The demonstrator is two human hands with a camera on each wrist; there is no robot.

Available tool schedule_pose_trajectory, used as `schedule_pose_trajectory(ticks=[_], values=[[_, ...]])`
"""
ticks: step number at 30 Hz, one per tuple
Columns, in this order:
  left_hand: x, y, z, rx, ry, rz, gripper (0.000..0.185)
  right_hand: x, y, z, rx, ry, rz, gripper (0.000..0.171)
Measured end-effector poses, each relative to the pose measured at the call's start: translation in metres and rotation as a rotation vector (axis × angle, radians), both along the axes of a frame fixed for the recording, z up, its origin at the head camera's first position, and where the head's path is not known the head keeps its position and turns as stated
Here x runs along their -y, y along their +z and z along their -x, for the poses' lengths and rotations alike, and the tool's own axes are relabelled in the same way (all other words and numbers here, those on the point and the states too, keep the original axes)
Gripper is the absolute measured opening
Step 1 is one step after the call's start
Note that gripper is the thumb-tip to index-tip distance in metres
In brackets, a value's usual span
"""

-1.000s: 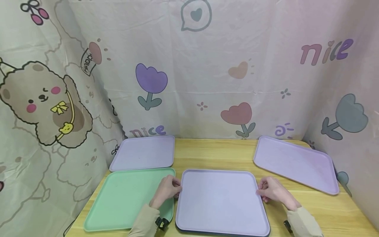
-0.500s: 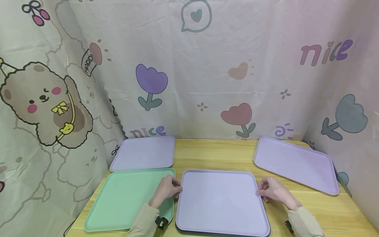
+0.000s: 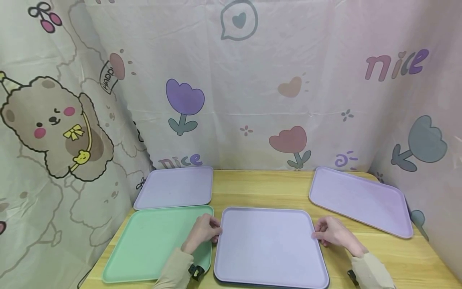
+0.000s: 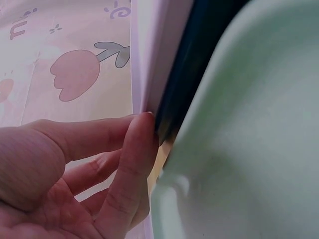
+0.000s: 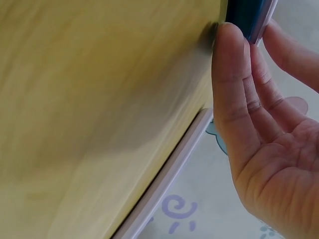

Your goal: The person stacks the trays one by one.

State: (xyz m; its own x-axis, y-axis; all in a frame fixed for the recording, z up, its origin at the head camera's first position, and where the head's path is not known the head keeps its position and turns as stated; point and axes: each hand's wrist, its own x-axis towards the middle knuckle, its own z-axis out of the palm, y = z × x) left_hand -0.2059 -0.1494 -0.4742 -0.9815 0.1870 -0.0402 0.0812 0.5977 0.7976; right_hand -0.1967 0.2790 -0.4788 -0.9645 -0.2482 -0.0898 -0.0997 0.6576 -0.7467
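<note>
A lilac tray (image 3: 268,245) lay at the front middle of the wooden bench (image 3: 260,188), stacked on a dark tray (image 4: 199,64) of which only a thin edge showed. The left hand (image 3: 203,232) pinched its left rim, the right hand (image 3: 333,233) its right rim, each grip curled around the edge. A smooth green tray (image 3: 151,241) lay just left, two more lilac trays (image 3: 175,186) farther back; their near corners were cut off.
</note>
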Motion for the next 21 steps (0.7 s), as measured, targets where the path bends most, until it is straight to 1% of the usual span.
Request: schedule_pose_trajectory(ticks=[9,14,18,21], values=[[0.001,0.0,0.0,-0.001,-0.002,-0.011,0.005,-0.008,-0.002,0.002,0.005,0.026,0.062,0.018],[0.002,0.0,0.0,0.02,0.005,-0.03,0.011,-0.014,-0.003,0.004,0.004,0.005,0.114,0.021],[0.003,0.001,0.001,0.025,0.012,-0.042,0.015,-0.02,-0.003,0.006,-0.032,-0.009,0.172,0.026],[0.003,0.001,0.002,0.017,0.017,-0.043,0.014,-0.025,-0.004,0.007,-0.063,-0.066,0.214,0.031]])
